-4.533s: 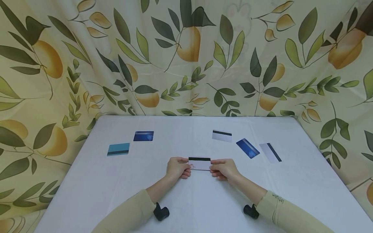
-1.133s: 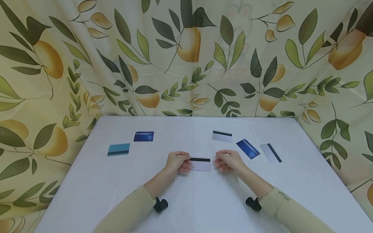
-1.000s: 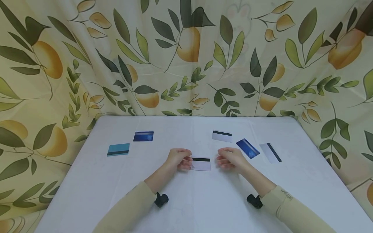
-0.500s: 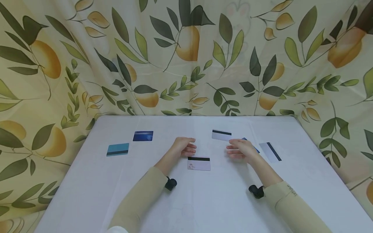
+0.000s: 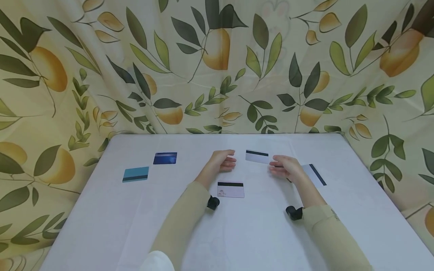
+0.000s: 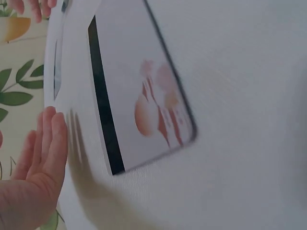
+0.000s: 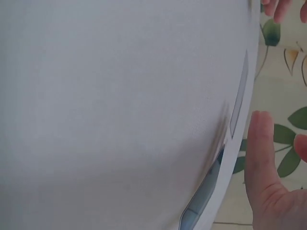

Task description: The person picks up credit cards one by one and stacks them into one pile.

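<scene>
A white card with a black stripe and a pinkish print [image 5: 230,190] lies flat on the table, large in the left wrist view [image 6: 122,96]. Beyond it, my left hand [image 5: 222,162] hovers with fingers extended, holding nothing. My right hand [image 5: 288,168] is held over the right-hand cards, empty, its fingers fairly straight. It hides nearly all of a blue card in the head view; that card [image 7: 201,199] shows in the right wrist view. A white striped card [image 5: 257,156] lies between the hands, towards the back. Another white striped card [image 5: 315,175] is partly behind my right hand.
On the left of the white-covered table [image 5: 112,226] lie a dark blue card [image 5: 165,158] and a light blue card with a black stripe [image 5: 135,174]. A curtain with a fruit-and-leaf pattern [image 5: 217,94] hangs behind the table's far edge.
Both hands held the pinkish-print card between them, then let go of it. They have moved up and away, both drifting to the right, and my right hand now covers the blue card.
</scene>
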The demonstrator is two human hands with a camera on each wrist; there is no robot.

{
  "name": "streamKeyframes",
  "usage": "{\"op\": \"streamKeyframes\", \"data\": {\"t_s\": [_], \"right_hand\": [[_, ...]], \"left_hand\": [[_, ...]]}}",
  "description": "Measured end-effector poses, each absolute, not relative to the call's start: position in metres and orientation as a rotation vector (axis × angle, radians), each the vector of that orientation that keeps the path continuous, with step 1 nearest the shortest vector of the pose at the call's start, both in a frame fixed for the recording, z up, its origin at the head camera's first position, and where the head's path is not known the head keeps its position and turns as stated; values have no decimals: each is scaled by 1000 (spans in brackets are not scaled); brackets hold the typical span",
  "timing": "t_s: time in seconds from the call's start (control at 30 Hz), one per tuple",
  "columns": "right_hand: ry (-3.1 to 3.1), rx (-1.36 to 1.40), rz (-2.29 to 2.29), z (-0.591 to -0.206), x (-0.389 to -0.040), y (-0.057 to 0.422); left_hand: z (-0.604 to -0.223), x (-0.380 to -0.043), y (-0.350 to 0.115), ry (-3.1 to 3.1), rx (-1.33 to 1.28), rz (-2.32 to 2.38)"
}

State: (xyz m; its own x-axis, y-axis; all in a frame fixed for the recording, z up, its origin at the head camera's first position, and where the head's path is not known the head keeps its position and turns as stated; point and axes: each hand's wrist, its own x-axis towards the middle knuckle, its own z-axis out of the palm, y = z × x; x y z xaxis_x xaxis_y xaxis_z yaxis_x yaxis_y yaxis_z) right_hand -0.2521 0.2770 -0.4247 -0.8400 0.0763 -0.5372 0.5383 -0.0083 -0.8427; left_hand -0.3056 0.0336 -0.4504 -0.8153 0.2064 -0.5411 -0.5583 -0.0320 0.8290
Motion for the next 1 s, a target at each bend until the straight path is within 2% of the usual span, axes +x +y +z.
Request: {"op": "streamKeyframes", "data": {"t_s": [0.3, 1.0], "right_hand": [[1948, 633, -1935, -428, -263, 283], [1867, 820, -2010, -439, -274, 279]], "left_hand": [[-452, -308, 43, 1606, -311, 1979], [-461, -306, 71, 1447, -319, 2132]]}}
